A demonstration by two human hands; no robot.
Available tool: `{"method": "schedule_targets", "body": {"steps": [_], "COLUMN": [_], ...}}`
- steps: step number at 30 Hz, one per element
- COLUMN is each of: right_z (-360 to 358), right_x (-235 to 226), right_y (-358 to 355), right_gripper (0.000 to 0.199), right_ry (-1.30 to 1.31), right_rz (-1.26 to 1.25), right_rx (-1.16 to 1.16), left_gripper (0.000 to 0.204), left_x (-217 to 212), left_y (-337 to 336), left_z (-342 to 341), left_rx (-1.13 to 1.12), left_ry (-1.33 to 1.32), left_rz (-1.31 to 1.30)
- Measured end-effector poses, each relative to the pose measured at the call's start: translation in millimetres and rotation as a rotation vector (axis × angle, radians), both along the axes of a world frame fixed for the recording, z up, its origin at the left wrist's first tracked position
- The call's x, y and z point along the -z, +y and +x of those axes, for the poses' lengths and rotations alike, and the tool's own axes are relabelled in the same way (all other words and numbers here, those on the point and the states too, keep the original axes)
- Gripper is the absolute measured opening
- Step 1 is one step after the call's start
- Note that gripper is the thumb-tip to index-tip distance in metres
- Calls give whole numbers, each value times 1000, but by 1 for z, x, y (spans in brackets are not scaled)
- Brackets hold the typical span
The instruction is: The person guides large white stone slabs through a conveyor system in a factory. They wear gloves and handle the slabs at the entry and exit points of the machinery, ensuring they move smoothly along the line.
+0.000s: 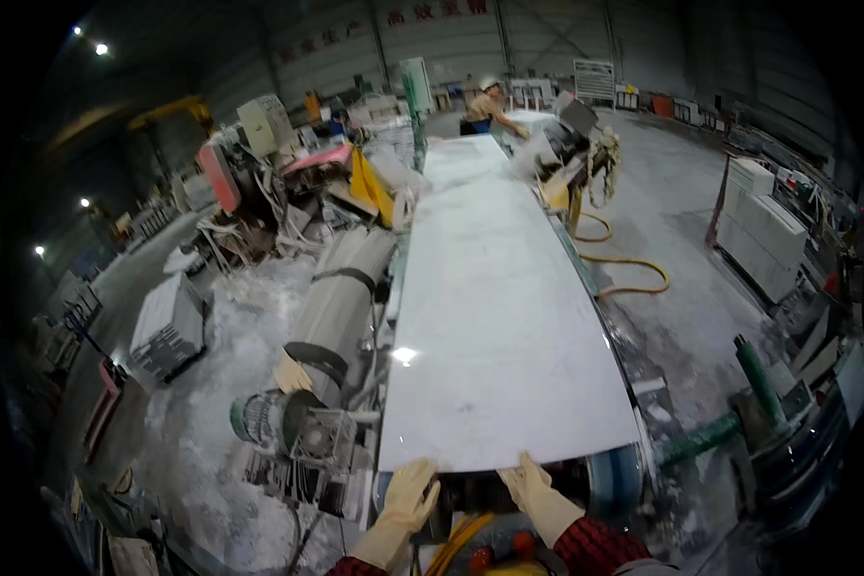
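Left hand [408, 492], pale glove, fingers resting flat on near edge of long white stone slab [499, 298] | right hand [533, 488] likewise spread flat on that edge, gripping nothing | slab lies lengthwise on machine bed, near end at the hands | far end: another person [490, 104] | judged: slab mid-handling, not yet off the bed

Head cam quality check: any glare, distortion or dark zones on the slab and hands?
Head view: one small lamp glare spot on the white slab; slab edges bow from the fisheye; corners black, hall dim at the rim; left hand and right hand, both gloved, lit and fairly sharp at the slab's near edge.
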State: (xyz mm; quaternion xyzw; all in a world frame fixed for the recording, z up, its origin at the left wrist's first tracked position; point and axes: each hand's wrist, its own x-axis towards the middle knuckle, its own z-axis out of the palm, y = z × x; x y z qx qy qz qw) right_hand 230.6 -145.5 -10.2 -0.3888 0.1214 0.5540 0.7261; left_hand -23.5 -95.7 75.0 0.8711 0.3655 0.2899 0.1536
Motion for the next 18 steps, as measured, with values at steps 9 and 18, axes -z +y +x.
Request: {"method": "schedule_targets", "body": {"steps": [9,18], "right_z": [-25,-50], "right_x": [-30,64], "right_y": [-151,-204], "right_gripper": [61,51], "right_ry": [-97,-90], "right_rz": [-148,-59], "right_rx": [-238,-247], "left_gripper": [58,72], "left_x": [20,-25], "left_y": [44,147], "left_z": [53,140], "left_rx": [300,244], "left_ry": [146,476], "left_rz": [1,-554]}}
